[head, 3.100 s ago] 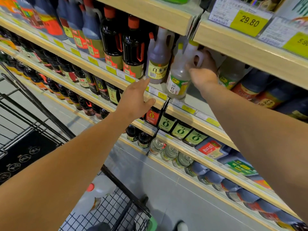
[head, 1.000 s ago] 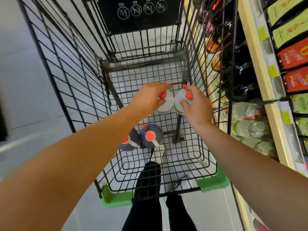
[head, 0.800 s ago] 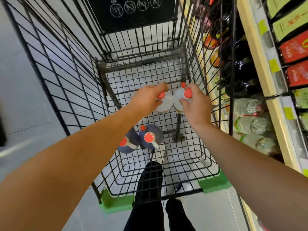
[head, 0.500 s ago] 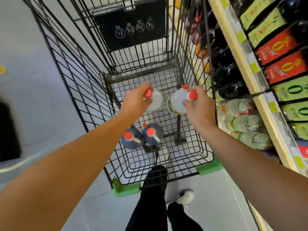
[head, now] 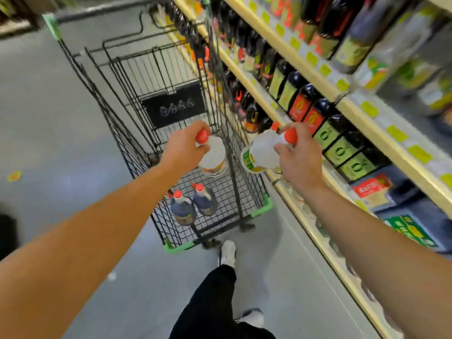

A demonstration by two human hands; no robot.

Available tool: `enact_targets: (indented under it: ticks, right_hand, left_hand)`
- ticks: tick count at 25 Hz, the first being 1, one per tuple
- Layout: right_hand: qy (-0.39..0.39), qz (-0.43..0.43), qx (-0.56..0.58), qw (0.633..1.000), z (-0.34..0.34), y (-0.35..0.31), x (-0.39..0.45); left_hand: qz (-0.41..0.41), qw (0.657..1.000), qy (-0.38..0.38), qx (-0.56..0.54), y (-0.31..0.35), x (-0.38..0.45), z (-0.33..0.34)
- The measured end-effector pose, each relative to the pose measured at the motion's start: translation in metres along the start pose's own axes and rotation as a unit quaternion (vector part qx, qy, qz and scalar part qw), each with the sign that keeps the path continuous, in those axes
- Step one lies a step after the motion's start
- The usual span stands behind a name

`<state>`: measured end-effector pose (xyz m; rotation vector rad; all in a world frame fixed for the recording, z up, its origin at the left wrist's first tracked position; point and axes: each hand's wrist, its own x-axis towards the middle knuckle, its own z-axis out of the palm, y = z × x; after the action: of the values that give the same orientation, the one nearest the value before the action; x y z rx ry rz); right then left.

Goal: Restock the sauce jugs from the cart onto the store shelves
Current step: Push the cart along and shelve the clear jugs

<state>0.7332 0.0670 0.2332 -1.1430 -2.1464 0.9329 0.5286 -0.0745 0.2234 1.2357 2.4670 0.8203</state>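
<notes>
- Each hand carries one pale jug above the cart [head: 137, 133]: left hand [head: 182, 149] with fingers curled round the neck of the left jug [head: 214, 157], right hand [head: 297, 156] likewise clamped on the right jug [head: 260, 152].
- Full rigid plastic, likely heavy and swinging; neck and handle look the safest hold.
- Two dark jugs [head: 193, 206] wait in the cart.
- The packed shelves [head: 327, 91] leave little room; the cart's wire side stands between.
</notes>
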Motion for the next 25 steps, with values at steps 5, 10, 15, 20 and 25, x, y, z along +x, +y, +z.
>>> enact_targets:
  ticks: [5,10,15,20,25]
  right_hand:
    - [0.090,0.007,-0.022,0.996,-0.098,0.019,-0.063]
    - [0.162,0.036,-0.057,0.984,-0.173,0.051,-0.114]
    - [0.222,0.057,-0.070,0.971,-0.229,0.076,-0.147]
    - [0.266,0.075,-0.079,0.958,-0.259,0.095,-0.148]
    - [0.283,0.077,-0.079,0.953,-0.261,0.110,-0.120]
  left_hand:
    - [0.091,0.996,-0.017,-0.015,0.091,-0.042,-0.006]
    - [0.188,0.981,-0.047,-0.016,0.169,-0.068,0.017]
    - [0.278,0.957,-0.078,-0.010,0.231,-0.081,0.051]
    - [0.330,0.941,-0.068,-0.016,0.267,-0.068,0.075]
    - [0.346,0.936,-0.043,-0.056,0.284,-0.024,0.094]
